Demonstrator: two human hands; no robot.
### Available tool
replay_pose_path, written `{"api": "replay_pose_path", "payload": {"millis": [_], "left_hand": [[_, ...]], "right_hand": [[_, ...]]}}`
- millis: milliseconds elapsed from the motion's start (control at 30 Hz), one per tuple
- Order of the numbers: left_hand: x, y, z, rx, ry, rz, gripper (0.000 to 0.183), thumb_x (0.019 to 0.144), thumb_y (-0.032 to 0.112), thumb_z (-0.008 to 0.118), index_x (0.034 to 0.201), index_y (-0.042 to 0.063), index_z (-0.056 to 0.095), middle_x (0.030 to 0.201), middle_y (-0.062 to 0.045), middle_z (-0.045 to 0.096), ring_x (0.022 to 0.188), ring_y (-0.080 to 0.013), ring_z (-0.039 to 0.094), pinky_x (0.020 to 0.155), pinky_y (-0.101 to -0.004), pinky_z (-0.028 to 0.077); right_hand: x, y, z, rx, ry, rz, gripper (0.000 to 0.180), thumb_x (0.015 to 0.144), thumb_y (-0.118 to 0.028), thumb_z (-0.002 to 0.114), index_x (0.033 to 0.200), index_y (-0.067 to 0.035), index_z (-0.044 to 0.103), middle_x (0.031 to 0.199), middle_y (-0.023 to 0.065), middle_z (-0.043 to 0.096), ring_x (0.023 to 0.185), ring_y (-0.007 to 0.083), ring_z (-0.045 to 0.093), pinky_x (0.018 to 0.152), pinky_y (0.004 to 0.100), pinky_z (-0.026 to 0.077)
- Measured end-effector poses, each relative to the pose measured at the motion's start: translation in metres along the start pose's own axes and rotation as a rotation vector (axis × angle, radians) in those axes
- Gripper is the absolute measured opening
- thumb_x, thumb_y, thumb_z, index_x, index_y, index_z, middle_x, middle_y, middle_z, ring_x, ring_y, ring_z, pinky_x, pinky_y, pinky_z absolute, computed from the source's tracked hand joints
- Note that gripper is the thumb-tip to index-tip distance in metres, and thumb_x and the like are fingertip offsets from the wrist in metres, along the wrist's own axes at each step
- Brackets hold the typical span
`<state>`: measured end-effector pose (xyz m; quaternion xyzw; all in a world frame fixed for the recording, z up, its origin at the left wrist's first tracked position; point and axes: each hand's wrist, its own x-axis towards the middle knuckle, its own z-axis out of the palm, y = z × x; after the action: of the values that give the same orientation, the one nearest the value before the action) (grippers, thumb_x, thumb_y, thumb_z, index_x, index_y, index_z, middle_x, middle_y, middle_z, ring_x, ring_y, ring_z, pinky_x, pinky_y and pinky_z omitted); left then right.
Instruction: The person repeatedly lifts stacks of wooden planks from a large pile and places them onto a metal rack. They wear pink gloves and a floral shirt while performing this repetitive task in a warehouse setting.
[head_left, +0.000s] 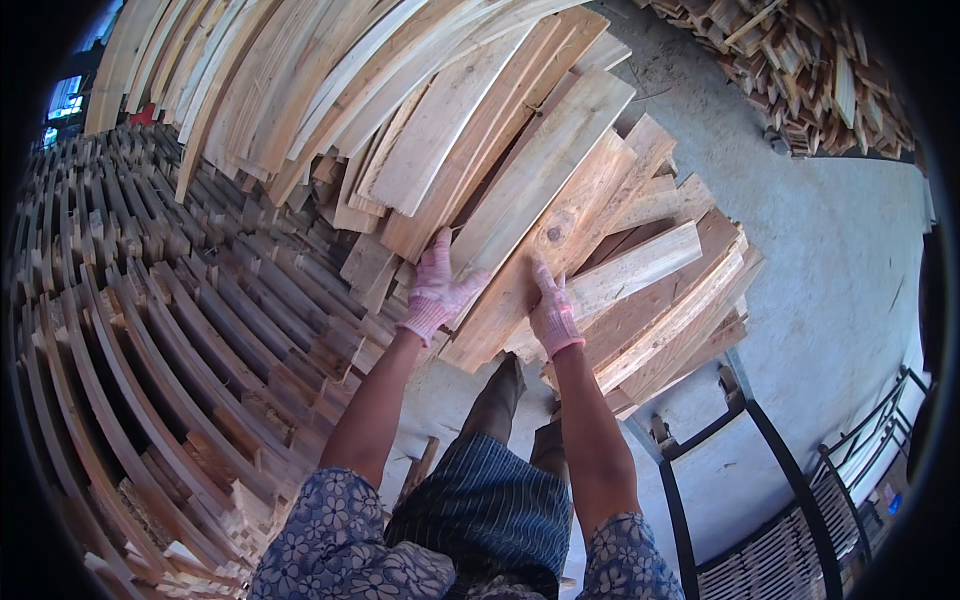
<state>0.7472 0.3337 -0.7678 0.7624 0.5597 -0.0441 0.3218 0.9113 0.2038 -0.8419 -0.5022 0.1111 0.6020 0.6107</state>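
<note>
My left hand (441, 291), in a pink knit glove, grips the left edge of a pale wooden board (551, 165). Its fingers lie along the edge and its thumb reaches over the near end. My right hand (555, 306), gloved alike, holds the right edge of a browner board with a dark knot (517, 289). The two boards lie side by side between my hands, slanting away to the upper right. Under and around them is a loose heap of sawn boards (652, 315), with a shorter pale board (637, 266) just right of my right hand.
Long stacked planks (247, 90) rise at the upper left. Rows of spaced timber slats (150, 375) fill the left side. A wood pile (817, 82) stands at the far upper right. A dark metal frame with wheels (787, 487) stands on the concrete floor (817, 262) at the lower right.
</note>
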Motion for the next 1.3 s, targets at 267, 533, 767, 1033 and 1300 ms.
{"api": "replay_pose_path", "payload": {"millis": [267, 533, 767, 1033, 1300], "left_hand": [[0.014, -0.009, -0.001, -0.372, -0.083, -0.323, 0.105, 0.081, 0.051, 0.08, 0.159, 0.006, 0.026, 0.159, -0.024, 0.033, 0.147, -0.0356, 0.034, 0.118, -0.042, 0.032], [-0.022, 0.012, 0.047, -0.489, -0.158, -0.331, 0.12, 0.076, 0.068, 0.076, 0.161, 0.007, 0.017, 0.16, -0.025, 0.025, 0.138, -0.0376, 0.045, 0.099, -0.0438, 0.051], [-0.017, 0.047, 0.039, -0.257, -0.539, -0.378, 0.116, 0.079, 0.066, 0.076, 0.158, 0.004, 0.018, 0.152, -0.025, 0.041, 0.136, -0.0369, 0.049, 0.113, -0.0441, 0.041], [-0.027, 0.036, 0.023, -0.775, -0.477, -0.375, 0.097, 0.087, 0.056, 0.073, 0.155, 0.003, 0.028, 0.14, -0.013, 0.055, 0.132, -0.0222, 0.05, 0.11, -0.0373, 0.04], [-0.062, 0.053, 0.014, -1.072, -0.55, -0.326, 0.093, 0.09, 0.05, 0.074, 0.156, 0.004, 0.029, 0.146, -0.011, 0.051, 0.135, -0.0214, 0.048, 0.113, -0.0354, 0.038]], "right_hand": [[-0.006, -0.014, 0.007, 0.341, -0.282, 0.202, 0.06, 0.093, -0.027, 0.075, 0.144, -0.007, 0.051, 0.14, 0.0071, 0.057, 0.131, 0.0231, 0.052, 0.116, 0.0422, 0.039], [-0.043, -0.056, -0.029, 0.138, -0.209, 0.175, 0.059, 0.091, -0.033, 0.076, 0.139, -0.006, 0.056, 0.133, 0.0082, 0.063, 0.123, 0.0229, 0.059, 0.111, 0.042, 0.045], [-0.05, -0.061, -0.054, -0.064, -0.01, 0.067, 0.062, 0.092, -0.03, 0.074, 0.143, -0.004, 0.05, 0.13, 0.0115, 0.063, 0.116, 0.0219, 0.062, 0.102, 0.0382, 0.049], [-0.04, -0.045, -0.028, -0.766, 0.283, 0.07, 0.077, 0.089, -0.042, 0.074, 0.149, -0.004, 0.044, 0.134, 0.0129, 0.059, 0.117, 0.0246, 0.059, 0.1, 0.0379, 0.049], [-0.085, -0.061, -0.046, -0.203, -0.013, 0.121, 0.07, 0.091, -0.045, 0.072, 0.144, -0.004, 0.051, 0.131, 0.0095, 0.061, 0.118, 0.0197, 0.059, 0.099, 0.0356, 0.05]]}}
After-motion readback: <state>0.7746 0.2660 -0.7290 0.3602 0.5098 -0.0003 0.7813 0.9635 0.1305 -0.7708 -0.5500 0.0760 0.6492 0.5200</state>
